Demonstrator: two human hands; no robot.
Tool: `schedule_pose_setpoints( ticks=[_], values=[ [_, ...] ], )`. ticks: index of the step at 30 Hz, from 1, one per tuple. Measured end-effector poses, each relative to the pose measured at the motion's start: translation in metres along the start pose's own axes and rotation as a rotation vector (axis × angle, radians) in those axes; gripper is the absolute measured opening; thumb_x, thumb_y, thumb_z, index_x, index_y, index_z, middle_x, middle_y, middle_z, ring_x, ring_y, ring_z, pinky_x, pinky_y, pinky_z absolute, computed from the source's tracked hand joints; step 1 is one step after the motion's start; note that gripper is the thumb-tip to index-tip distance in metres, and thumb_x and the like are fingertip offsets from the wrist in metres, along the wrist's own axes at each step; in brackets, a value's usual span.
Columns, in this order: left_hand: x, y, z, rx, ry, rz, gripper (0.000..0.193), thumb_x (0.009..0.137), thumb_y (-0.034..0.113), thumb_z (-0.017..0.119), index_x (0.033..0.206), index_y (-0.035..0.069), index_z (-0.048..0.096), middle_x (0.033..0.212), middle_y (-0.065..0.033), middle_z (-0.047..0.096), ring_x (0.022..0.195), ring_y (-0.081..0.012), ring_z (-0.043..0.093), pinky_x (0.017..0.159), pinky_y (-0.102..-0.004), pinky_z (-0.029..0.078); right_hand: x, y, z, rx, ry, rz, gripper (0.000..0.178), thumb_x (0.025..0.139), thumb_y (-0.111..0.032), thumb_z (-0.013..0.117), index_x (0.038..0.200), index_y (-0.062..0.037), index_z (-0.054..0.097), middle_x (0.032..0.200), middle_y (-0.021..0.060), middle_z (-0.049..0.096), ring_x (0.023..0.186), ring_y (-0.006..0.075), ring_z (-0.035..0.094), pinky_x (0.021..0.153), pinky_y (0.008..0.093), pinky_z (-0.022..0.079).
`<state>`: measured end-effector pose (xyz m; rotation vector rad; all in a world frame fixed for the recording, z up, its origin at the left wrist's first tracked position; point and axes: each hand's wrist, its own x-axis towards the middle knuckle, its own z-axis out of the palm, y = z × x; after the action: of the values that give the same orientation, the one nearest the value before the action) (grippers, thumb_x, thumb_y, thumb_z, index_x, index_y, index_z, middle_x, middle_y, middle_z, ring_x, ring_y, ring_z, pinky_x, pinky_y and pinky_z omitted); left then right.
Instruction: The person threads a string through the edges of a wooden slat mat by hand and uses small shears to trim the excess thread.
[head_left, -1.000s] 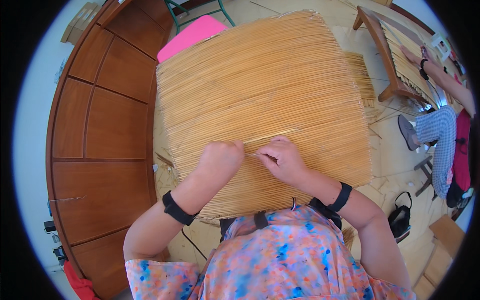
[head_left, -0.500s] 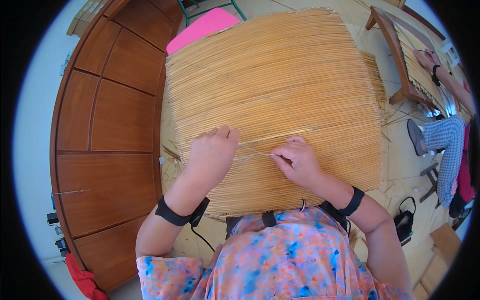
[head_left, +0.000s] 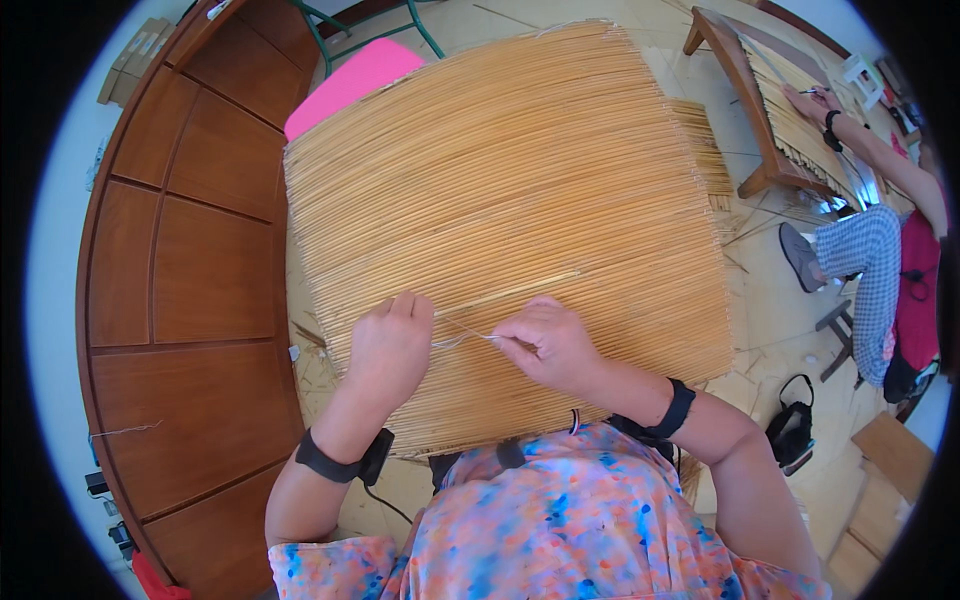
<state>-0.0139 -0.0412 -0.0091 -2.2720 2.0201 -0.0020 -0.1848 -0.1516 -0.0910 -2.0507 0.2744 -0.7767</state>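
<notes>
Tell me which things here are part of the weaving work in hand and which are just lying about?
In use:
- reed mat
- thin thread stretched between the hands
- left hand, right hand, fingers pinching the thread

Lying about:
- pink cushion
- black bag on the floor
- wooden cabinet
- second frame, worked by another person

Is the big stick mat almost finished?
Mostly, it seems. The stick mat already spreads wide in tidy rows. Now the left hand and right hand pull a thin thread near its front edge. How many rows remain can't be told.
</notes>
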Motion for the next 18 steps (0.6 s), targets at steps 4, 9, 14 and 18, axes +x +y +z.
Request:
schedule_pose_setpoints(
  ticks=[4, 9, 14, 18],
  values=[
    [0.002, 0.002, 0.004, 0.003, 0.015, 0.004, 0.009, 0.066, 0.003, 0.054, 0.074, 0.003, 0.050, 0.071, -0.0102, 0.053, 0.064, -0.0249, 0.059, 0.053, -0.0346, 0.048, 0.002, -0.006, 0.002, -0.006, -0.033, -0.017, 0.005, 0.075, -0.010, 0.067, 0.078, -0.0071, 0.063, 0.070, 0.0056, 0.063, 0.061, 0.0216, 0.059, 0.061, 0.0321, 0.046],
    [0.003, 0.000, 0.010, 0.021, -0.003, 0.023, 0.009, 0.066, 0.003, 0.054, 0.074, 0.003, 0.050, 0.071, -0.0100, 0.054, 0.064, -0.0247, 0.059, 0.052, -0.0345, 0.048, 0.011, -0.015, 0.001, 0.005, -0.047, -0.031, 0.006, 0.075, -0.011, 0.067, 0.078, -0.0068, 0.064, 0.073, 0.0061, 0.064, 0.064, 0.0216, 0.061, 0.061, 0.0321, 0.047],
    [0.007, 0.004, 0.020, 0.012, -0.042, 0.038, 0.008, 0.069, 0.007, 0.056, 0.074, 0.004, 0.051, 0.072, -0.0108, 0.056, 0.064, -0.0249, 0.061, 0.051, -0.0349, 0.049, 0.015, -0.022, 0.002, 0.006, -0.052, -0.068, 0.006, 0.076, -0.012, 0.066, 0.079, -0.0068, 0.064, 0.074, 0.0062, 0.064, 0.065, 0.0224, 0.060, 0.062, 0.0330, 0.047],
    [0.008, 0.000, 0.022, -0.010, -0.037, 0.010, 0.007, 0.070, 0.008, 0.055, 0.075, 0.004, 0.052, 0.073, -0.0112, 0.057, 0.063, -0.0250, 0.061, 0.050, -0.0352, 0.048, 0.015, -0.025, 0.002, 0.014, -0.085, -0.066, 0.010, 0.079, -0.017, 0.062, 0.083, -0.0074, 0.063, 0.075, 0.0065, 0.064, 0.071, 0.0240, 0.060, 0.064, 0.0364, 0.045]
  ],
)
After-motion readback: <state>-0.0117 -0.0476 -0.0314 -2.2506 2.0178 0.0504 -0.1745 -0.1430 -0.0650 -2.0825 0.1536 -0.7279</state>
